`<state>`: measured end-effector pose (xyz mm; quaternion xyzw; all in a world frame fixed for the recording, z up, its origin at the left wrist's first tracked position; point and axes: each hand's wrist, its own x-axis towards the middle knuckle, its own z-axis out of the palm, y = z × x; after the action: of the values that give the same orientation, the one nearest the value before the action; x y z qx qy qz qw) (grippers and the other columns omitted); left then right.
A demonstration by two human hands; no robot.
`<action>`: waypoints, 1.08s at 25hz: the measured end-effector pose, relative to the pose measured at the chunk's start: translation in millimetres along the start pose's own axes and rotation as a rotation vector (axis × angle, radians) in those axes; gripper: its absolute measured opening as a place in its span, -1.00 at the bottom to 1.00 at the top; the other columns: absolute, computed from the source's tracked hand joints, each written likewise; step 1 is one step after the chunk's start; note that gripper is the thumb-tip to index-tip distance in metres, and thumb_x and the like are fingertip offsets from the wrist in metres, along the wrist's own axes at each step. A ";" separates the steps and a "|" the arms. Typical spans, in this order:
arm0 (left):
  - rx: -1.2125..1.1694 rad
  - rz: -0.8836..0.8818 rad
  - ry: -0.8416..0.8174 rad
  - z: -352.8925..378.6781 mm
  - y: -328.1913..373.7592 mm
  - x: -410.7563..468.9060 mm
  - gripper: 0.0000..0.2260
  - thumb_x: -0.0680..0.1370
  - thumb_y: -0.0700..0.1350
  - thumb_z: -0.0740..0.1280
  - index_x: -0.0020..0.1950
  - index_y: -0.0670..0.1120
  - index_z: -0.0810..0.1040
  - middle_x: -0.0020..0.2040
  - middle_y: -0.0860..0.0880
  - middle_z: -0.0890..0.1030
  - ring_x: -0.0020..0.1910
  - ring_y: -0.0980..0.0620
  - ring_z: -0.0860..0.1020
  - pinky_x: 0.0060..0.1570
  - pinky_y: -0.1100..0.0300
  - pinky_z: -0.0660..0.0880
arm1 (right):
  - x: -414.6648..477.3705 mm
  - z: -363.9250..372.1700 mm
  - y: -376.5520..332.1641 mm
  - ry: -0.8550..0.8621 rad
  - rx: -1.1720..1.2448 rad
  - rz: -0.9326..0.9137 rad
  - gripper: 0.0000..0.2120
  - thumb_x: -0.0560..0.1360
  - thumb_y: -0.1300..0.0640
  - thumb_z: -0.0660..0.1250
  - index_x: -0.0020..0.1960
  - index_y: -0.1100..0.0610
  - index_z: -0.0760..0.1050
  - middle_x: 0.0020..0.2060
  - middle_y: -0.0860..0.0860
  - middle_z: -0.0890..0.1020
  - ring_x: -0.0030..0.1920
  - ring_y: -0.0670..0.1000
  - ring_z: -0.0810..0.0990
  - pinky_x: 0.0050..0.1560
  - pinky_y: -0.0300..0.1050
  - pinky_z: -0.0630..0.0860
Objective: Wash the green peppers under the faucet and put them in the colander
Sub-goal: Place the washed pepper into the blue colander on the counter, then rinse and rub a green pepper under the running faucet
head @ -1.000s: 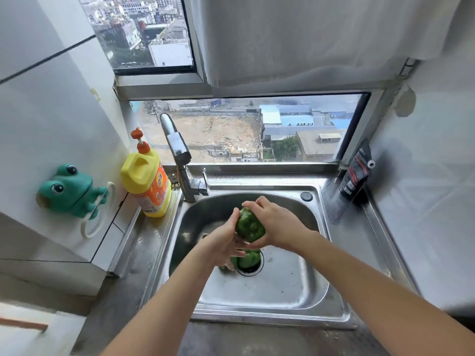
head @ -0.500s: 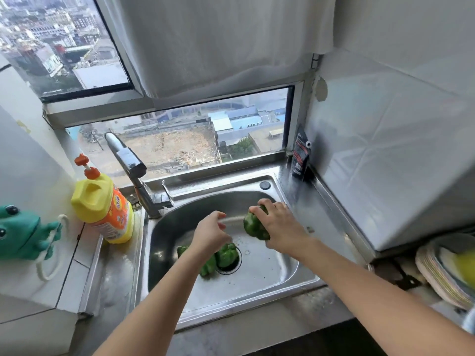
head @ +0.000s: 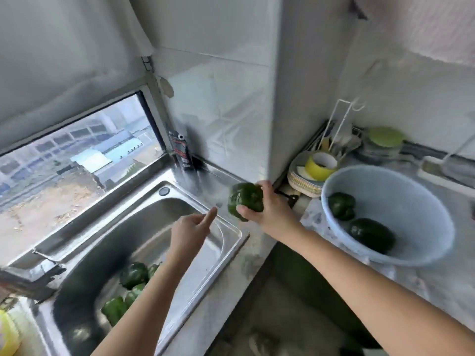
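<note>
At least five peppers (head: 245, 199) (head: 341, 205) (head: 371, 235) (head: 135, 274) (head: 114, 308) — one colander (head: 411, 191)

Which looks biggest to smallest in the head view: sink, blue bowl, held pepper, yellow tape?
1. sink
2. blue colander
3. held pepper and yellow tape roll: these look about alike, and the tape sits farther off, so they stay unranked.

the sink (head: 228, 240) lies left, with peppers (head: 133, 274) in it. the colander (head: 411, 201) sits right on the desk (head: 424, 283), two peppers (head: 370, 235) in it. plates (head: 298, 182) stand behind it, a tape roll (head: 320, 167) on them.
</note>
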<state>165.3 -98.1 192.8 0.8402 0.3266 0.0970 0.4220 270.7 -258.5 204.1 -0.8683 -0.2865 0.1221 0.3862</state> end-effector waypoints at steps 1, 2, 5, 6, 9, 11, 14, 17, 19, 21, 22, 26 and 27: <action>-0.028 0.037 -0.061 15.3 15.8 1.8 -0.61 0.52 0.15 0.30 -0.39 -0.07 0.56 -0.42 0.08 0.56 -0.44 0.12 0.45 -0.35 0.20 0.35 | -6.5 -18.3 10.8 0.078 0.030 0.033 -0.41 0.44 -0.20 0.35 0.27 0.13 0.24 0.06 0.06 0.51 0.05 0.08 0.52 -0.06 -0.12 0.41; -0.048 0.076 -0.119 32.5 30.7 4.5 -0.67 0.52 0.14 0.31 -0.30 -0.05 0.61 -0.33 0.11 0.60 -0.36 0.12 0.51 -0.26 0.19 0.40 | -11.5 -36.7 23.5 0.139 0.039 0.073 -0.42 0.44 -0.22 0.33 0.27 0.12 0.24 0.05 0.05 0.53 0.04 0.06 0.52 -0.08 -0.12 0.39; -0.086 0.201 -0.298 89.2 72.1 11.9 -0.81 0.52 0.05 0.35 -0.05 -0.04 0.65 -0.05 0.05 0.67 -0.04 0.07 0.59 0.03 0.16 0.48 | -22.8 -89.2 63.9 0.276 0.011 0.227 -0.39 0.45 -0.24 0.30 0.31 0.11 0.24 0.06 0.03 0.53 0.07 0.08 0.54 -0.04 -0.08 0.43; -0.097 0.232 -0.363 109.1 85.8 13.3 -0.86 0.52 -0.01 0.35 -0.02 -0.02 0.64 -0.02 0.02 0.66 -0.01 0.06 0.58 0.04 0.19 0.46 | -25.3 -105.2 80.7 0.329 0.014 0.285 -0.39 0.45 -0.24 0.31 0.32 0.11 0.25 0.08 0.05 0.53 0.10 0.11 0.54 -0.03 -0.08 0.43; -0.096 0.262 -0.539 158.3 118.3 16.9 -0.80 0.54 -0.11 0.33 0.13 -0.10 0.63 0.06 0.01 0.63 0.06 0.07 0.57 0.02 0.28 0.38 | -26.8 -142.4 133.2 0.420 -0.007 0.498 -0.38 0.47 -0.23 0.29 0.32 0.16 0.26 0.20 0.16 0.53 0.20 0.21 0.51 0.08 -0.01 0.42; -0.123 0.216 -0.623 183.7 132.5 20.7 -0.75 0.57 -0.07 0.28 0.20 -0.11 0.59 0.09 -0.01 0.61 0.05 0.06 0.54 0.02 0.24 0.40 | -24.2 -161.7 170.1 0.410 -0.051 0.641 -0.30 0.49 -0.25 0.25 0.40 0.21 0.18 0.28 0.21 0.48 0.28 0.25 0.45 0.18 0.06 0.40; -0.125 0.078 -0.677 207.5 141.9 26.8 -0.68 0.60 0.02 0.21 0.29 -0.08 0.53 -0.03 -0.07 0.54 -0.11 0.00 0.46 -0.20 0.20 0.41 | -18.0 -175.8 215.7 0.407 -0.042 0.798 -0.17 0.46 -0.25 0.30 0.48 0.25 0.09 0.36 0.23 0.40 0.30 0.26 0.44 0.21 0.09 0.45; -0.145 -0.046 -0.724 225.2 140.7 34.6 -0.66 0.60 0.03 0.22 0.29 -0.11 0.52 -0.17 -0.06 0.45 -0.22 0.02 0.40 -0.28 0.21 0.33 | -8.9 -175.7 240.5 0.439 0.003 0.856 -0.15 0.43 -0.22 0.36 0.46 0.27 0.10 0.34 0.25 0.41 0.22 0.26 0.51 0.12 0.11 0.55; -0.202 -0.120 -0.728 230.8 139.0 42.7 -0.70 0.57 0.01 0.28 0.20 -0.15 0.55 -0.08 -0.08 0.49 -0.14 0.00 0.47 -0.22 0.20 0.38 | -1.3 -171.7 250.5 0.383 -0.077 0.870 -0.20 0.45 -0.19 0.35 0.44 0.30 0.14 0.33 0.26 0.41 0.26 0.26 0.48 0.13 0.05 0.51; -0.208 -0.140 -0.730 230.4 138.1 48.7 -0.67 0.55 0.00 0.33 0.23 -0.17 0.54 0.04 -0.09 0.53 0.02 -0.03 0.53 -0.09 0.14 0.45 | 5.3 -165.0 258.4 0.310 -0.143 0.876 -0.21 0.46 -0.16 0.35 0.46 0.27 0.13 0.37 0.24 0.38 0.33 0.25 0.41 0.25 0.11 0.44; -0.210 -0.141 -0.740 229.3 138.7 50.9 -0.65 0.55 -0.01 0.33 0.26 -0.18 0.52 0.07 -0.07 0.54 0.09 -0.04 0.54 -0.02 0.13 0.46 | 9.2 -163.3 260.1 0.282 -0.149 0.880 -0.22 0.47 -0.16 0.34 0.48 0.23 0.11 0.39 0.23 0.37 0.34 0.25 0.40 0.27 0.12 0.43; -0.212 -0.146 -0.791 222.5 138.7 52.7 -0.65 0.57 -0.04 0.30 0.31 -0.16 0.49 0.22 -0.06 0.55 0.24 -0.06 0.52 0.08 0.14 0.46 | 23.8 -163.5 254.1 0.211 -0.168 0.850 -0.34 0.58 -0.09 0.20 0.54 0.11 0.00 0.43 0.20 0.34 0.29 0.24 0.46 0.11 0.06 0.49; -0.220 -0.143 -0.787 219.3 136.2 52.5 -0.68 0.59 -0.09 0.28 0.31 -0.17 0.49 0.26 -0.09 0.55 0.25 -0.08 0.52 0.11 0.13 0.47 | 26.9 -163.8 249.9 0.179 -0.204 0.865 -0.36 0.59 -0.09 0.17 0.54 0.11 0.01 0.43 0.21 0.33 0.30 0.24 0.44 0.15 0.08 0.48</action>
<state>365.4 -265.2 155.0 0.7381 0.1854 -0.2268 0.6077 464.2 -475.2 129.3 -0.9489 0.1264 0.1678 0.2354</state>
